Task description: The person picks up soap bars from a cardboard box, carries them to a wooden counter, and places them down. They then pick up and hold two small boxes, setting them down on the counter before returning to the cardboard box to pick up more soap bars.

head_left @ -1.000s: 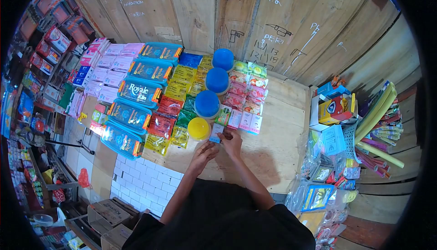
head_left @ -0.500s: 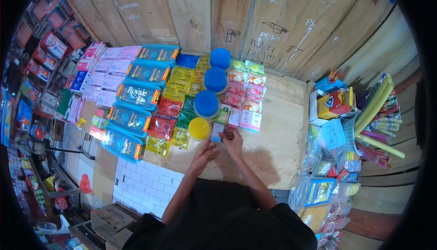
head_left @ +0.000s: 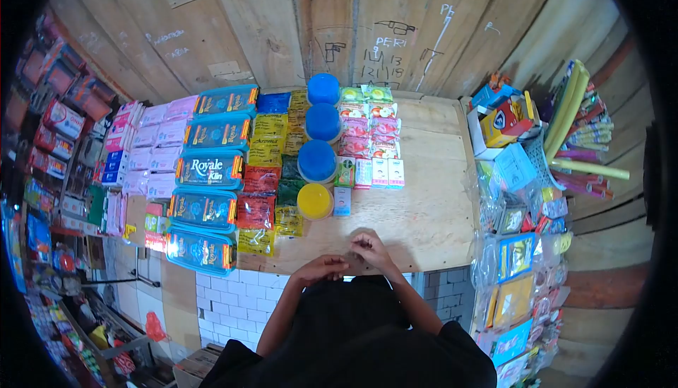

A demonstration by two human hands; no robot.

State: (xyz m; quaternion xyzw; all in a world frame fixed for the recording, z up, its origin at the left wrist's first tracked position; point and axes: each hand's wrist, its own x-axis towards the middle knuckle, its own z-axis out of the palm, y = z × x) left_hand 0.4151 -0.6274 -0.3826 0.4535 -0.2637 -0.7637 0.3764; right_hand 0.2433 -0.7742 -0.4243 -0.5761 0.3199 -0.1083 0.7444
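My left hand [head_left: 322, 268] is over the front edge of the wooden table, fingers loosely bent and pointing right, with nothing seen in it. Just to its right, my right hand [head_left: 372, 252] is above the table top, its fingers loosely curled and apart, also with nothing visible in them. Ahead of both hands lies a small light-blue box [head_left: 342, 202]. It sits beside a yellow-lidded tub [head_left: 315, 201], below a green box [head_left: 345, 172] and a pink-and-white box [head_left: 363, 173]. Blue-lidded tubs [head_left: 317, 161] continue the column toward the wall.
Teal Royale packs [head_left: 203, 208] form a column on the left, with pink packs [head_left: 161, 157] beyond. Yellow, red and green sachets [head_left: 256, 210] lie between packs and tubs. Fruit-pictured packs [head_left: 357, 128] lie right of the tubs. A basket [head_left: 555, 158] and bagged goods [head_left: 517, 257] line the right side.
My right hand has let go of the small light-blue box, which stays beside the yellow-lidded tub. Both hands have drawn back toward my body. The view has shifted slightly.
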